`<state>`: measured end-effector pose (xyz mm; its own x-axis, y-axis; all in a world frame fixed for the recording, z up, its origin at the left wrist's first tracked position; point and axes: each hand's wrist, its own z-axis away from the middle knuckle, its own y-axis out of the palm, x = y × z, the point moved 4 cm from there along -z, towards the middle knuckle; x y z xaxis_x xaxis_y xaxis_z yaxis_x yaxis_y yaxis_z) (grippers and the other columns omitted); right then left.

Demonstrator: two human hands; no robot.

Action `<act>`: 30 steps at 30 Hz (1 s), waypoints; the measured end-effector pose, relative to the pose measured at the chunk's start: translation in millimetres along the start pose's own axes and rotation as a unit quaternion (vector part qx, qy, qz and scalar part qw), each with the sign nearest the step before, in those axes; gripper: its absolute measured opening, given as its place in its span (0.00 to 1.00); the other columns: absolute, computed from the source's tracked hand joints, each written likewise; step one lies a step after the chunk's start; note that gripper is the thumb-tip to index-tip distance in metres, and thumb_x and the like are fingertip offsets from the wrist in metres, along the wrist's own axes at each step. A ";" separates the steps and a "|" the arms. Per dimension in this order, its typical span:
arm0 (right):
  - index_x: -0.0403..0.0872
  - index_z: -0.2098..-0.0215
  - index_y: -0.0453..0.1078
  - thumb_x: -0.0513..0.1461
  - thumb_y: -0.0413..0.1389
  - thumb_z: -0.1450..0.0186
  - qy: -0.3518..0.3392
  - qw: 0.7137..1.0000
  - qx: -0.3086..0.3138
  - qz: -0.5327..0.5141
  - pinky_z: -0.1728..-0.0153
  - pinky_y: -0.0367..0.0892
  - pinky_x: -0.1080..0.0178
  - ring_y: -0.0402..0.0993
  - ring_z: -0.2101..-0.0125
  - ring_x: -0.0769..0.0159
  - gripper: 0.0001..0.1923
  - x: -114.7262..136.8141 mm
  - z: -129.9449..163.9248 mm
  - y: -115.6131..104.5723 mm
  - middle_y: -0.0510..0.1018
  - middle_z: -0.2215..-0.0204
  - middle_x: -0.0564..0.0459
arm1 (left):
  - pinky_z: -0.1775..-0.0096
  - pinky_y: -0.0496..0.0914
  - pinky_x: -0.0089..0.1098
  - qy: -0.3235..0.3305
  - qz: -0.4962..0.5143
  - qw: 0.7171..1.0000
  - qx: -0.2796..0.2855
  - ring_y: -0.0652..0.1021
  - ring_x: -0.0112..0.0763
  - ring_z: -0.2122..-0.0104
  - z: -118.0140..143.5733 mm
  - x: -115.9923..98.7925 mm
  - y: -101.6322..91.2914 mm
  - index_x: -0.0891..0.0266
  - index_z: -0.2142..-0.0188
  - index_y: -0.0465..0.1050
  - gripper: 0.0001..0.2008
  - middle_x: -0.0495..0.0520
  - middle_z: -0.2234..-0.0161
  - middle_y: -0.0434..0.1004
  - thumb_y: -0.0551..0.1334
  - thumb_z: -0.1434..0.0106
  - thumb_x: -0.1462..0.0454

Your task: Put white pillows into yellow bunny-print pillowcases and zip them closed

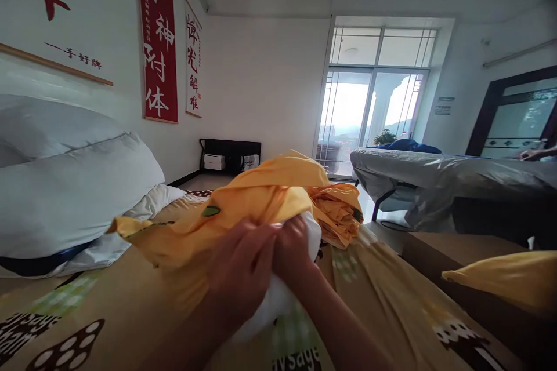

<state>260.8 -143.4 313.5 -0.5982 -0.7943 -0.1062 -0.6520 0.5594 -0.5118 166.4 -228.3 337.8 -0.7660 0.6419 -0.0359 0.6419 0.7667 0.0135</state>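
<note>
Left hand (237,264) – fingers curled, gripping the yellow cover (265,194) where it bunches over a white pillow (278,301). Right hand (293,249) – closed on the same bunch, pressed against the left hand, knuckle to knuckle. Pillow – white, showing under and between both hands, mostly wrapped by the cover, which rises in a heap just beyond the fingers and hides the far end. Patterned sheet (130,301) – tan with brown and green motifs, lying beneath both hands. Left of the hands: grey pillows (65,185), stacked against the wall. Right of the hands, well apart: a second yellow cushion (509,278). Beyond it: a grey-draped bed (435,174) with another person's hand (533,155) at its far edge. Red banner (157,40) on the wall, up left.
</note>
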 end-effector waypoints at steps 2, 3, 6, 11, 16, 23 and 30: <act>0.46 0.70 0.74 0.39 0.46 0.31 -0.003 0.999 0.034 0.031 0.59 0.66 0.57 0.73 0.67 0.59 0.16 9.9 -1.6 12.4 0.78 0.73 0.46 | 0.67 0.70 0.26 0.008 -0.014 0.999 -0.028 0.77 0.26 0.73 21.2 22.5 2.0 0.60 0.63 0.72 0.05 0.49 0.74 0.77 0.57 0.34 0.67; 0.45 0.68 0.74 0.37 0.47 0.32 -0.002 0.997 0.066 0.037 0.59 0.67 0.58 0.73 0.66 0.59 0.14 13.7 -1.6 21.1 0.79 0.71 0.46 | 0.68 0.70 0.26 0.004 -0.028 0.999 -0.017 0.77 0.27 0.73 33.0 38.2 7.1 0.61 0.63 0.72 0.06 0.50 0.74 0.77 0.56 0.34 0.66; 0.44 0.61 0.73 0.35 0.48 0.33 0.005 0.991 0.131 0.011 0.56 0.68 0.59 0.75 0.60 0.59 0.12 21.9 5.0 35.9 0.80 0.61 0.46 | 0.67 0.72 0.29 -0.087 -0.072 0.991 0.077 0.80 0.32 0.69 60.3 93.7 26.3 0.61 0.61 0.70 0.11 0.54 0.67 0.80 0.50 0.34 0.64; 0.40 0.43 0.64 0.33 0.46 0.36 -0.136 0.990 -0.024 0.005 0.43 0.61 0.55 0.64 0.43 0.59 0.23 43.9 43.1 2.9 0.73 0.46 0.43 | 0.65 0.72 0.34 -0.214 -0.078 0.967 0.117 0.80 0.37 0.66 57.8 134.3 16.8 0.59 0.58 0.69 0.13 0.56 0.61 0.80 0.51 0.39 0.63; 0.43 0.38 0.60 0.38 0.49 0.35 -0.134 0.988 0.022 0.070 0.39 0.53 0.53 0.63 0.42 0.58 0.27 43.8 71.0 6.4 0.70 0.43 0.47 | 0.64 0.72 0.34 -0.306 -0.073 0.949 0.034 0.80 0.38 0.63 56.4 141.4 -13.6 0.58 0.59 0.65 0.10 0.55 0.63 0.79 0.54 0.41 0.62; 0.46 0.40 0.61 0.51 0.54 0.35 -0.091 0.978 0.185 0.012 0.38 0.48 0.51 0.57 0.40 0.55 0.30 46.2 17.5 55.4 0.65 0.39 0.46 | 0.73 0.66 0.28 -0.286 -0.118 0.947 0.085 0.77 0.33 0.75 60.7 138.7 -31.7 0.57 0.69 0.64 0.06 0.48 0.75 0.76 0.56 0.40 0.59; 0.46 0.53 0.72 0.39 0.52 0.36 0.025 0.996 0.090 -0.006 0.45 0.59 0.48 0.68 0.50 0.51 0.15 35.1 -33.9 111.0 0.77 0.54 0.43 | 0.73 0.67 0.27 -0.130 -0.090 0.985 0.076 0.75 0.29 0.79 64.1 99.0 -21.0 0.58 0.68 0.68 0.07 0.47 0.78 0.74 0.55 0.34 0.60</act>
<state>151.6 -101.1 281.9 -0.6163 -0.7853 -0.0592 -0.5672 0.4948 -0.6584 79.4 -181.7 270.0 -0.8447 0.4565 -0.2794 0.5105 0.8440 -0.1645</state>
